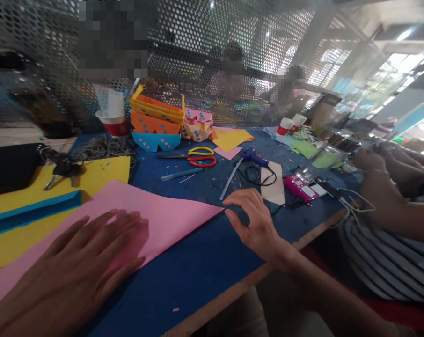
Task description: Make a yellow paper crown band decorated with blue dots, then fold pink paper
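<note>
A large sheet of pink paper [170,217] lies on the blue table, narrowing to a pointed corner at the right. Flat on its left part rests my left hand [96,248], fingers stretched out. At the pointed corner is my right hand [254,222], with thumb and forefinger apart on either side of the tip; whether they touch the paper I cannot tell. Under the pink sheet's left side is yellow paper [110,171], and a folded blue paper strip [36,213] lies on that.
Red-and-yellow-handled scissors [201,157], a pen [182,174], a blue glue gun [256,157] with its cord and a pink box [301,189] lie beyond. Folded paper pieces [156,124] stand at the back. Keys [62,168] are at left; another person's arm [391,196] is at right.
</note>
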{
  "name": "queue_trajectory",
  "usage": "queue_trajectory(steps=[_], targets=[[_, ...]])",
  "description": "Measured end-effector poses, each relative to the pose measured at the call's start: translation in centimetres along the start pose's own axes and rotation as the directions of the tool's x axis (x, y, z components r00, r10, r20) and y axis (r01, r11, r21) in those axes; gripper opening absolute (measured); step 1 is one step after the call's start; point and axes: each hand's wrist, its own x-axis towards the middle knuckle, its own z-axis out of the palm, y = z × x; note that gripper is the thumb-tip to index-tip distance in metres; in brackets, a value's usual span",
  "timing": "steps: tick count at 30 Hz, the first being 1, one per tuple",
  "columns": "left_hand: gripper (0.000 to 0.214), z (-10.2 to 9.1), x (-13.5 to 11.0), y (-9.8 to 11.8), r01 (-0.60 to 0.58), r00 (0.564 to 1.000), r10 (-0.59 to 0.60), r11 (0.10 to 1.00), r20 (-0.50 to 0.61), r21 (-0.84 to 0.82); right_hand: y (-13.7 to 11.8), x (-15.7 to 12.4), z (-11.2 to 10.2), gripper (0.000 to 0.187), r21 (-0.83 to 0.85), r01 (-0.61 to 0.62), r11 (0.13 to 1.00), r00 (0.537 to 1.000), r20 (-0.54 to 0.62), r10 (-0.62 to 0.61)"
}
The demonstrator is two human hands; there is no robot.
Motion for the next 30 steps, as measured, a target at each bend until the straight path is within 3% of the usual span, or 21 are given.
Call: queue_trajectory(steps=[2, 4, 8, 12, 20, 30], targets=[[0.057, -0.2, 0.2, 0.1, -0.033, 0.999, 0.033, 0.999, 0.007, 0.036, -1.8, -0.2, 0.0, 0.019, -0.056, 0.163, 0.985, 0.982, 0.102, -0.157], [0.054, -0.6, 0.4, 0.3, -0.055, 0.998, 0.054, 0.996, 0.02, 0.063, -3.8, -0.4, 0.6, 0.023, -0.034, 0.293, 0.956, 0.932, 0.236, -0.277], [0.053, -1.4, 0.9, 0.9, -0.037, 0.999, 0.034, 0.996, 0.038, 0.082, -6.9, -0.6, 2.7, 0.042, 0.051, 0.388, 0.92, 0.845, 0.378, -0.378], [0.054, -1.8, 1.2, 1.3, -0.039, 0.999, 0.036, 0.995, 0.033, 0.094, -8.2, -0.4, 4.0, 0.057, 0.069, 0.423, 0.903, 0.781, 0.477, -0.403], [0.052, -1.9, 0.9, 1.1, -0.057, 0.998, 0.055, 0.996, 0.024, 0.073, -8.6, 0.1, 4.0, 0.063, 0.061, 0.442, 0.895, 0.743, 0.535, -0.403], [0.067, -0.8, 0.3, 0.4, -0.073, 0.997, 0.072, 0.996, 0.019, 0.051, -8.4, 0.0, 4.2, 0.059, 0.088, 0.426, 0.901, 0.75, 0.523, -0.405]])
